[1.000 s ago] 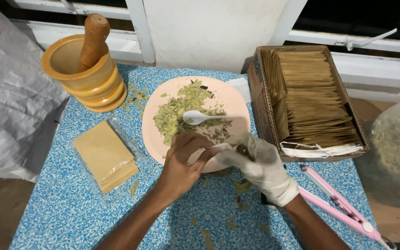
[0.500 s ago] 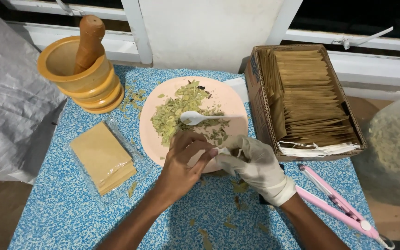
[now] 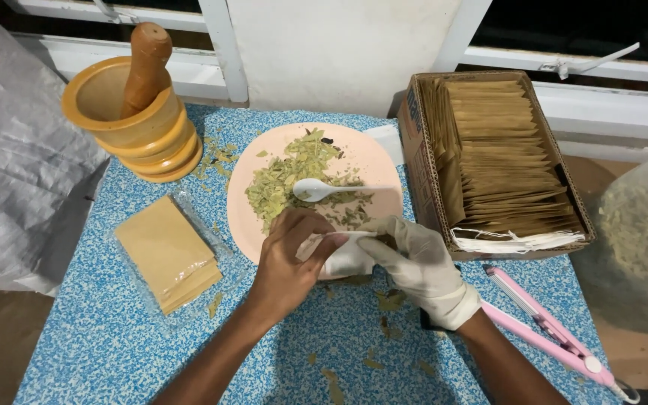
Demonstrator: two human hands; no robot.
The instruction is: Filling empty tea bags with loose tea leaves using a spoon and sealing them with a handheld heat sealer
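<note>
My bare left hand (image 3: 288, 262) and my white-gloved right hand (image 3: 420, 264) together hold a small white paper pouch (image 3: 345, 255) by its top edge, just over the near rim of a pink plate (image 3: 376, 161). The plate carries a heap of dried green leaves (image 3: 286, 180) and a white plastic spoon (image 3: 322, 189) lying across them. Both hands pinch the pouch, one at each side.
A wooden mortar with pestle (image 3: 133, 105) stands back left. A stack of tan pouches in clear wrap (image 3: 166, 253) lies left. A cardboard box of tan packets (image 3: 496, 161) sits right, a pink sealing tool (image 3: 549, 330) near it. Leaf bits scatter the blue speckled table (image 3: 99, 345).
The white pouch between my hands has been spread wider and now hangs down visibly; my hands shifted slightly apart.
</note>
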